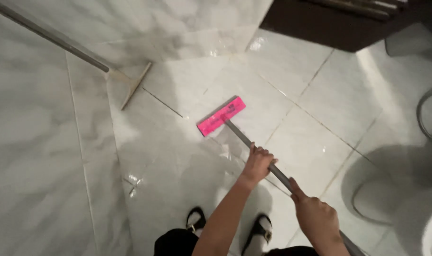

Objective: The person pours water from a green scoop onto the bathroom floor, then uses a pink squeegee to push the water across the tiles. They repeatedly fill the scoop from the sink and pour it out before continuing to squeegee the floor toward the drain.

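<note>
Nearest the camera, the right hand point(318, 219) wraps the upper part of a grey metal mop handle point(261, 154), its grip pressed together around the pole with the thumb lying along the top. Just ahead of it, the left hand point(257, 163) takes the same handle lower down, its grip likewise pressed together around the pole, knuckles up. The two hands sit near each other on the shaft but do not touch. Below the arms, two feet in black strapped sandals point(261, 227) over white socks stand on the floor, beside the dark hem of a garment.

The handle slants away from the hands toward the upper left and ends at a flat, bright pink mop head point(221, 116), a narrow rectangle that lies flat on the glossy white marble-patterned floor tiles point(292, 90). The tiles around the head shine with reflections and look wet.

Farther off, a second tool, a squeegee with a pale blade point(136, 85), rests its edge on the floor where it meets the marble wall point(31, 142) on the left; its long grey pole point(50, 34) runs up and out of the top left corner. To the right, the white curved base of a bathroom fixture point(405, 189) rises from the floor. At the far top, a dark brown doorway threshold point(329, 23) borders the tiles.
</note>
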